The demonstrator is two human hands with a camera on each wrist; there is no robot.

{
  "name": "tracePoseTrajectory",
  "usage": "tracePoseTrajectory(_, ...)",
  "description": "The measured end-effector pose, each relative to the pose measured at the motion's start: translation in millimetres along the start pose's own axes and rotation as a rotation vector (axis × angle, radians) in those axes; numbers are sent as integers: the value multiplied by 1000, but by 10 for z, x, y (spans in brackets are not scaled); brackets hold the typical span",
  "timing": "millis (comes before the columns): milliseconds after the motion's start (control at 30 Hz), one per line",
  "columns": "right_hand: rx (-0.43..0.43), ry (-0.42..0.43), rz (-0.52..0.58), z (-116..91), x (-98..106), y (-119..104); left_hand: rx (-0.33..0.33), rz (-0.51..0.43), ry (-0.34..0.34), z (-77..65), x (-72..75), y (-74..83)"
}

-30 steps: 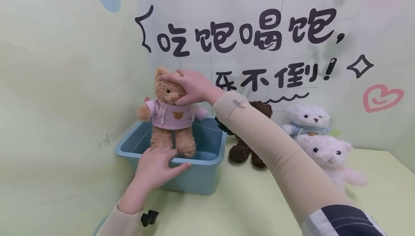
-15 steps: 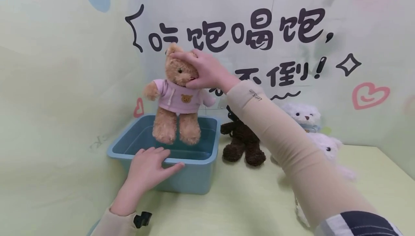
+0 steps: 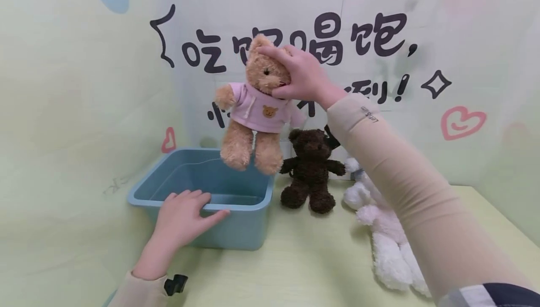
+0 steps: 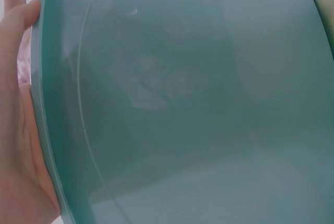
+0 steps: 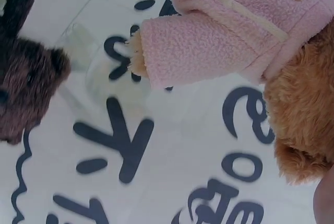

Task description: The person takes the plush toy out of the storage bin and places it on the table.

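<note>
My right hand (image 3: 307, 75) grips a tan teddy bear (image 3: 255, 110) by the side of its head. The bear wears a pink hoodie with a small bear-face patch and hangs upright above the right back part of a blue plastic bin (image 3: 240, 229). In the right wrist view, the pink sleeve (image 5: 198, 49) and brown fur show, with only a sliver of my hand at the lower right edge. My left hand (image 3: 181, 218) rests on the bin's front rim, its fingers over the edge and the thumb stretched along it. The left wrist view shows the bin's outer wall (image 4: 182, 78).
A dark brown teddy bear (image 3: 311, 171) sits against the wall, right of the bin. Farther right are white and pale pink plush bears (image 3: 392, 260), partly behind my right arm. The pale table (image 3: 303, 269) ends at walls printed with large characters.
My right hand has lifted the tan bear up out of the bin and moved it to the right. My left hand has stayed on the rim while the view shifted slightly.
</note>
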State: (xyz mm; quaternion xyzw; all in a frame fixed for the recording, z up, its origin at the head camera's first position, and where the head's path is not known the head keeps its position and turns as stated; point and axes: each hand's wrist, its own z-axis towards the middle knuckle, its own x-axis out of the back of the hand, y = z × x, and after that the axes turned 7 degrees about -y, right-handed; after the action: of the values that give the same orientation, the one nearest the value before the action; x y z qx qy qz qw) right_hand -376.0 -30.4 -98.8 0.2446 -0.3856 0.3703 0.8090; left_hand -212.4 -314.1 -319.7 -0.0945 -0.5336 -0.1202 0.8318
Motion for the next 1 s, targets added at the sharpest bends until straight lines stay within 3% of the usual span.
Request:
tracePoseTrajectory(200, -35, -17, -36, -224, 151, 149, 15, 1, -6, -3, 5, -21)
tracePoseTrajectory(600, 2, -10, -88, -746, 346, 359, 8, 6, -13, 0, -48, -31)
tracePoseTrajectory(1000, 11, -91, -159, -1124, 413, 338, 2, 14, -5, 28, -90, -20)
